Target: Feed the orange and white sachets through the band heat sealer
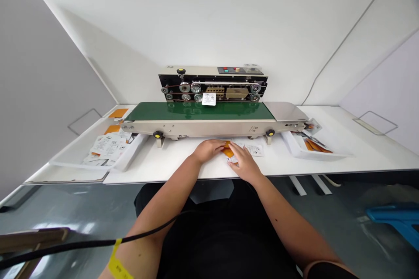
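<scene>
Just in front of the sealing machine, a small orange packet (228, 151) lies between my two hands, close above the white table. My left hand (208, 151) has its fingers closed on the packet's left edge. From the other side, my right hand (246, 165) grips the packet's right edge, with its thumb low and its fingers over the top. White printed packets (255, 150) lie flat on the table beside and partly under my right hand. My fingers cover part of the orange packet.
Behind my hands stands a band sealer (196, 130) with a green conveyor belt (157, 112); a white packet (208, 99) is at its rollers. A left bin (126, 161) holds several white and orange packets. A right bin (294, 151) holds more packets. A black cable (150, 232) crosses my left arm.
</scene>
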A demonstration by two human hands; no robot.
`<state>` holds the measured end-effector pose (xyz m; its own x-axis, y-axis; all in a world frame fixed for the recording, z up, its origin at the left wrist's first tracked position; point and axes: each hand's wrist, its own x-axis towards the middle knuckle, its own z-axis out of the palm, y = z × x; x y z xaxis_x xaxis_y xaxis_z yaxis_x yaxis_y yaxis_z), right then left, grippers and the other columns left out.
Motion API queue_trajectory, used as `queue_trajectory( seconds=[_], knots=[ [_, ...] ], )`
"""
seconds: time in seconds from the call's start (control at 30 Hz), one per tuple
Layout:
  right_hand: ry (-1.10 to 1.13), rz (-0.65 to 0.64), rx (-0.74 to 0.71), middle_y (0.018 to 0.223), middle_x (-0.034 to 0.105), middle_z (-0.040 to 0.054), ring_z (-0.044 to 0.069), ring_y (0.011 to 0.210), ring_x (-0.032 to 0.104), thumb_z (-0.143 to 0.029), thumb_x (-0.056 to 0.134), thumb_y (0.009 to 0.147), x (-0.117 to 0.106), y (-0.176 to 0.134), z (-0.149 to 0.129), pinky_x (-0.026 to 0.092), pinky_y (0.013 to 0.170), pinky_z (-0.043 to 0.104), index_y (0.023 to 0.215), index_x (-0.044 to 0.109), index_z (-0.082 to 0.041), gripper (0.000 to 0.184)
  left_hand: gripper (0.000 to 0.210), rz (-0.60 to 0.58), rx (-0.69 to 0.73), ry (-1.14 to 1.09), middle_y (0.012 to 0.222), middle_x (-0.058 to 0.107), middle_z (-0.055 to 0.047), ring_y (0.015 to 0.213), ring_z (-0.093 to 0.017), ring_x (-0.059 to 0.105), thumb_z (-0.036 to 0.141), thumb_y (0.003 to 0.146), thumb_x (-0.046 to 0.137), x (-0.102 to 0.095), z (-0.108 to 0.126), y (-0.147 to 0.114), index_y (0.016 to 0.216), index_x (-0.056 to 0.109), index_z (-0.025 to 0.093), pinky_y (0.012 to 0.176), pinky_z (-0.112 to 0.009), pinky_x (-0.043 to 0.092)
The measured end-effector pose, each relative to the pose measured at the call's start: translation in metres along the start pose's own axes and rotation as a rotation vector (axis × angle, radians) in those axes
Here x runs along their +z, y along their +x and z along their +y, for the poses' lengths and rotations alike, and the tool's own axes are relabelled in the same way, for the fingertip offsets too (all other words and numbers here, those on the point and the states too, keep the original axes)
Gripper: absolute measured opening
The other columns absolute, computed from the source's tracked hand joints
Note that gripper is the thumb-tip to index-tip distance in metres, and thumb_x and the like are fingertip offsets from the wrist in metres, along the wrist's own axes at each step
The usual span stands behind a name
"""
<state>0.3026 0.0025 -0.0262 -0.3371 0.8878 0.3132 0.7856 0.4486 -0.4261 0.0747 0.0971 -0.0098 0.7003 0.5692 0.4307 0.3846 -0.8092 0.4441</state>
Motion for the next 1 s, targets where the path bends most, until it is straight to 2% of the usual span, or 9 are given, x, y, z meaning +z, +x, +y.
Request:
queue_trajectory(
  seconds=[0.1, 0.23, 0.33, 0.4, 0.5, 0.7, 0.8, 0.93, 1.0],
  knots=[
    [0.043, 0.114, 0.013, 0.170, 0.031, 0.0111, 0.031, 0.157, 0.032, -0.034, 0.057, 0.096, 0.002, 0.003, 0.001, 0.025, 0.127, 0.061, 0.167, 0.022, -0.028, 0.080, 0.036, 0.199, -0.024, 0.028, 0.112, 0.077, -0.012, 0.103, -0.024, 0.073, 0.038, 0.107, 0.047, -0.002, 0.000, 0.000, 0.117, 0.075, 0.019, 0.095, -0.039, 0.058],
    [0.157, 0.341, 0.048, 0.164, 0.042, 0.0136, 0.031, 0.153, 0.038, -0.031, 0.057, 0.095, -0.002, 0.017, -0.003, 0.034, 0.124, 0.057, 0.161, 0.038, -0.024, 0.069, 0.030, 0.395, -0.072, -0.044, 0.103, 0.076, -0.010, 0.097, -0.021, 0.071, 0.038, 0.106, 0.050, -0.008, 0.007, 0.000, 0.109, 0.075, 0.020, 0.092, -0.036, 0.057],
    [0.362, 0.389, 0.134, 0.142, 0.064, 0.0125, 0.031, 0.133, 0.059, -0.037, 0.059, 0.094, -0.005, 0.031, -0.012, 0.048, 0.113, 0.051, 0.143, 0.059, -0.023, 0.051, 0.027, 0.429, -0.159, -0.169, 0.095, 0.074, -0.008, 0.090, -0.019, 0.069, 0.041, 0.102, 0.058, -0.009, 0.012, 0.001, 0.102, 0.075, 0.020, 0.084, -0.032, 0.058],
    [0.572, 0.373, 0.262, 0.109, 0.076, 0.0090, 0.027, 0.102, 0.072, -0.044, 0.059, 0.094, -0.005, 0.038, -0.018, 0.058, 0.092, 0.043, 0.124, 0.070, -0.023, 0.038, 0.029, 0.437, -0.214, -0.277, 0.094, 0.074, -0.008, 0.087, -0.019, 0.069, 0.045, 0.099, 0.063, -0.008, 0.012, 0.002, 0.101, 0.075, 0.019, 0.078, -0.031, 0.059],
    [0.858, 0.388, 0.411, 0.073, 0.069, 0.0018, 0.018, 0.067, 0.065, -0.052, 0.063, 0.090, 0.002, 0.045, -0.024, 0.056, 0.065, 0.031, 0.108, 0.071, -0.020, 0.037, 0.038, 0.459, -0.293, -0.467, 0.095, 0.075, -0.008, 0.081, -0.018, 0.070, 0.051, 0.093, 0.068, -0.004, 0.011, 0.003, 0.106, 0.073, 0.016, 0.073, -0.030, 0.060],
    [1.051, 0.501, 0.482, 0.071, 0.067, 0.0001, 0.014, 0.063, 0.061, -0.054, 0.070, 0.084, 0.013, 0.045, -0.023, 0.052, 0.061, 0.026, 0.106, 0.067, -0.018, 0.042, 0.044, 0.445, -0.352, -0.609, 0.097, 0.078, -0.010, 0.077, -0.018, 0.072, 0.053, 0.087, 0.074, -0.003, 0.015, 0.004, 0.107, 0.075, 0.014, 0.072, -0.031, 0.062],
    [1.050, 0.413, 0.452, 0.068, 0.066, -0.0007, 0.013, 0.059, 0.059, -0.053, 0.070, 0.084, 0.012, 0.044, -0.022, 0.050, 0.058, 0.026, 0.106, 0.067, -0.019, 0.041, 0.044, 0.411, -0.347, -0.610, 0.099, 0.078, -0.011, 0.081, -0.019, 0.072, 0.051, 0.089, 0.072, -0.007, 0.018, 0.003, 0.112, 0.075, 0.013, 0.074, -0.031, 0.061],
    [1.040, 0.144, 0.394, 0.071, 0.067, -0.0007, 0.012, 0.054, 0.056, -0.051, 0.073, 0.081, 0.011, 0.042, -0.018, 0.046, 0.053, 0.025, 0.113, 0.069, -0.019, 0.046, 0.049, 0.256, -0.246, -0.581, 0.114, 0.076, -0.011, 0.093, -0.021, 0.072, 0.048, 0.092, 0.069, -0.009, 0.020, -0.001, 0.130, 0.069, 0.017, 0.081, -0.030, 0.060],
    [1.062, 0.123, 0.392, 0.077, 0.070, 0.0009, 0.013, 0.057, 0.057, -0.053, 0.072, 0.082, 0.012, 0.041, -0.017, 0.046, 0.053, 0.025, 0.120, 0.068, -0.019, 0.051, 0.046, 0.204, -0.234, -0.601, 0.116, 0.075, -0.011, 0.095, -0.021, 0.072, 0.049, 0.094, 0.067, -0.009, 0.020, -0.002, 0.127, 0.070, 0.017, 0.082, -0.030, 0.059]
  ],
)
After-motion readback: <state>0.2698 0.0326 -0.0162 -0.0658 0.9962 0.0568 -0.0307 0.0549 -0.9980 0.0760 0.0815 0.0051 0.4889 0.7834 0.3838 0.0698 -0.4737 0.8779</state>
